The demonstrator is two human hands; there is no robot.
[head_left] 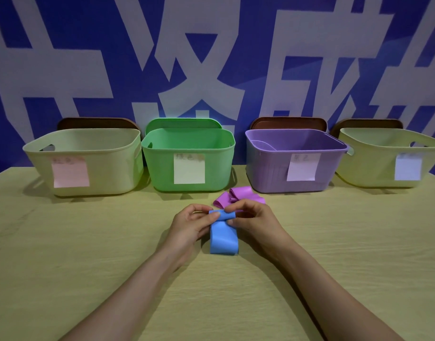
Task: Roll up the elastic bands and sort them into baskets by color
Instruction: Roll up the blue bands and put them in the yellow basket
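The left hand (pixel 190 225) and right hand (pixel 254 217) both pinch the far end of the blue band (pixel 223 239), which is turned over into a short roll. The fingers of each hand curl in round the roll from their own side, the fingertips close together over the middle. Both forearms reach in from the near edge and converge on the band, with the wrists low over the table (pixel 88 267). The unrolled rest of the band lies flat on the table and runs from the grip toward the near side, between the two wrists. Just beyond the hands lies a purple band (pixel 238 195), crumpled and loose, apart from the fingers and just in front of the purple basket (pixel 265 168). Four baskets stand in a row along the far edge: a left cream basket (pixel 108 168), a green basket (pixel 159 168), the purple one, and a right cream basket (pixel 369 166). Each has a paper note (pixel 189 168) on its near wall; the writing is too faint to read.
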